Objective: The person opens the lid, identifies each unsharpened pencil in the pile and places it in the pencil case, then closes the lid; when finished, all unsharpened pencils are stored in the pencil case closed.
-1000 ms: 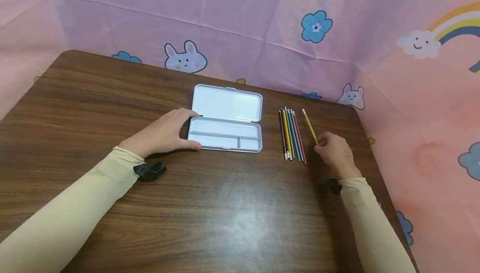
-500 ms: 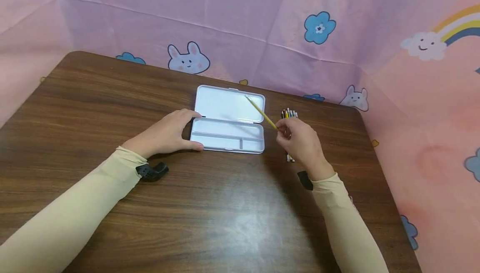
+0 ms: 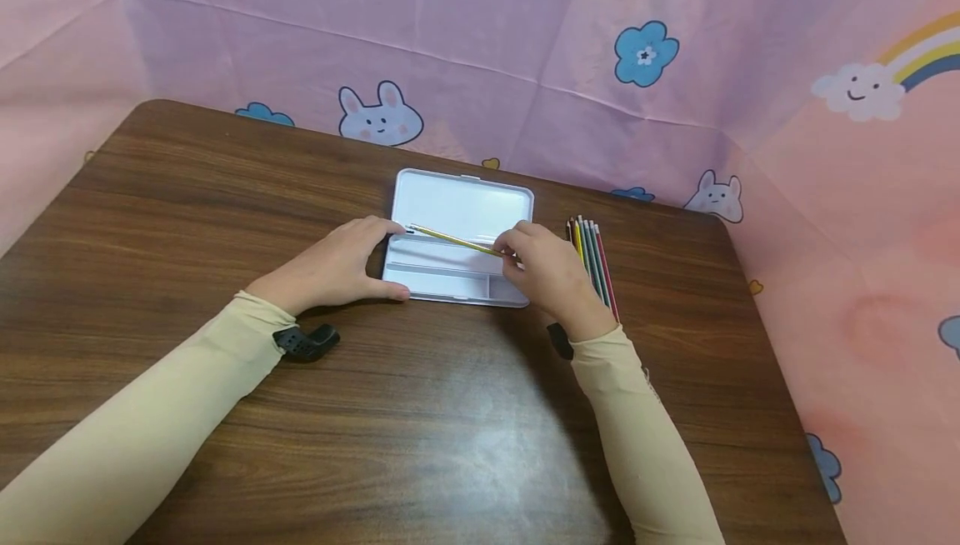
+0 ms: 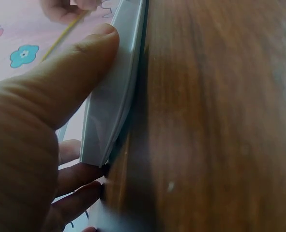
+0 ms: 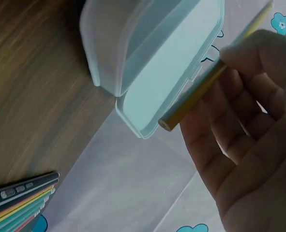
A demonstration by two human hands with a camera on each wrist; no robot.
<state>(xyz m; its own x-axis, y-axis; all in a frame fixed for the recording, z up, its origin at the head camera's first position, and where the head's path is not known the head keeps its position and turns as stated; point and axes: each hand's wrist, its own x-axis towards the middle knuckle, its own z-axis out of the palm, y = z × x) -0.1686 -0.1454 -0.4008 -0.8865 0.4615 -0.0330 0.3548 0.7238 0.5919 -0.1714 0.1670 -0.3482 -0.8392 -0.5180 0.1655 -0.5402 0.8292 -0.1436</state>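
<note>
An open white pencil case lies on the table, its lid folded back and its tray divided into compartments. My left hand holds the case's left end, thumb at the front edge and fingers at the hinge side. Above the tray, a yellow pencil is pinched between thumb and fingers of my right hand. The pencil slants across the case, white-tipped end toward the left. In the right wrist view the pencil's near end points past the case. My right hand hides the tray's right end.
Several pencils, dark, yellow, green and red, lie side by side right of the case, partly behind my right forearm. The brown wooden table meets a patterned pink cloth at the back and right.
My right hand has carried the yellow pencil from right of the other pencils leftward to above the case, turning it closer to lengthwise. The left hand stays at the case.
</note>
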